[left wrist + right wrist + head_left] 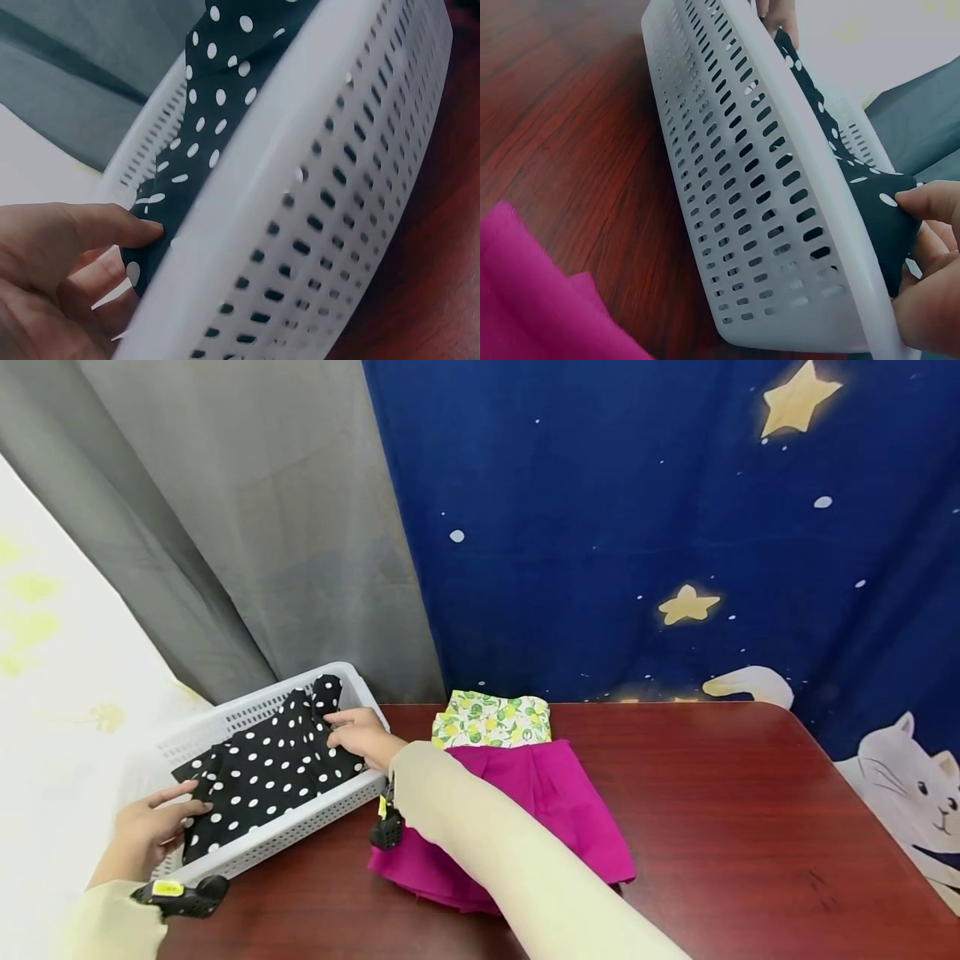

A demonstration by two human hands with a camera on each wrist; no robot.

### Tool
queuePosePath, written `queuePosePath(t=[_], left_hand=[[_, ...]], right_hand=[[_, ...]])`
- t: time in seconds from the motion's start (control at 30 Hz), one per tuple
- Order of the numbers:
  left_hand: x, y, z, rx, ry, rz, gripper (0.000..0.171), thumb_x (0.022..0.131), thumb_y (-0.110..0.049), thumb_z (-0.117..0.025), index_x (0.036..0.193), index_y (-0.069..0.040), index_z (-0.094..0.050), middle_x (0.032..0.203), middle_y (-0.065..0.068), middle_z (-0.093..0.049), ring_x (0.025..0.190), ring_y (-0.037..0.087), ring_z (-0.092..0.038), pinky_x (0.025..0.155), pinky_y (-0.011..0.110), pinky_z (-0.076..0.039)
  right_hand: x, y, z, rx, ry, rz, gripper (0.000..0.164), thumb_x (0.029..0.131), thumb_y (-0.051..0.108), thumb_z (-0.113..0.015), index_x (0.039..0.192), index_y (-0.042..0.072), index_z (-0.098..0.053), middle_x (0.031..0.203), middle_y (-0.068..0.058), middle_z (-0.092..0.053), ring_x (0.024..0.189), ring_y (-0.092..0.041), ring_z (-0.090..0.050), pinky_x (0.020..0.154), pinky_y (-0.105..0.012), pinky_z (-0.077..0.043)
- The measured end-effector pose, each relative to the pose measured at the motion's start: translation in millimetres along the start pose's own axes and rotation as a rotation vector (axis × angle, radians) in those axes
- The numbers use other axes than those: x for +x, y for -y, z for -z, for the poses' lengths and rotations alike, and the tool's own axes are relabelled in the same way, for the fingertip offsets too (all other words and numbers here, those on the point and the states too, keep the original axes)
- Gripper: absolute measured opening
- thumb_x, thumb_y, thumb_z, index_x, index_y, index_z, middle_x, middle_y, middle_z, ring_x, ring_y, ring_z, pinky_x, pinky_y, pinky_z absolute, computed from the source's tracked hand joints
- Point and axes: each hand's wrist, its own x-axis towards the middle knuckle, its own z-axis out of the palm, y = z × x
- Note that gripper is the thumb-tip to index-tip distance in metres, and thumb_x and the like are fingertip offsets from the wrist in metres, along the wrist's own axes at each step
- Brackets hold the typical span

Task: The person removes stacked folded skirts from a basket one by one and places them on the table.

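A black garment with white polka dots lies spread inside a white perforated plastic basket at the left of the table. My left hand pinches the garment's left edge, thumb on top and fingers beneath, as the left wrist view shows. At its right side my right hand pinches the cloth near the basket's right end. In the right wrist view the dark cloth is caught between the thumb and fingers of the right hand.
A magenta pleated garment lies on the reddish-brown table, partly under my right forearm. Behind it is a lemon-print cloth. Grey curtain and blue star-patterned curtain hang along the back edge.
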Motion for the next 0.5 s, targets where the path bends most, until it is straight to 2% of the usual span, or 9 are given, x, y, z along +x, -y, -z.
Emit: queuePosePath(t=[0.23,0.43,0.5], left_hand=[[-11.1,-19.0,-3.1,0.004,-0.021,-0.029,0.048,0.073,0.003,-0.067,0.059,-0.042,-0.062,0.057,-0.011,-0.054,0.05,0.003,-0.047,0.048,0.022,-0.043],[-15.8,-27.5,-3.9,-0.022,-0.018,-0.05,0.046,0.074,0.001,-0.07,0.062,-0.043,-0.063,0.062,-0.014,-0.054,0.052,0.003,-0.049,0.049,0.022,-0.044],[-16.9,-29.1,-2.9,-0.03,-0.028,-0.064,0.043,0.073,-0.002,-0.073,0.064,-0.043,-0.064,0.07,-0.017,-0.053,0.055,0.004,-0.049,0.05,0.022,-0.046]], right_hand=[[-5.6,7.0,9.1,0.056,0.003,0.044,0.044,0.072,-0.012,-0.064,0.11,0.011,-0.068,0.095,-0.002,-0.068,0.087,-0.009,-0.061,0.076,-0.022,-0.046],[-11.4,13.8,20.8,0.093,0.015,0.065,0.044,0.074,-0.012,-0.063,0.111,0.011,-0.068,0.099,-0.007,-0.068,0.093,-0.012,-0.062,0.079,-0.024,-0.047],[-13.0,17.8,27.4,0.1,0.028,0.072,0.044,0.074,-0.011,-0.063,0.112,0.011,-0.067,0.1,-0.008,-0.068,0.095,-0.013,-0.062,0.08,-0.025,-0.047]])
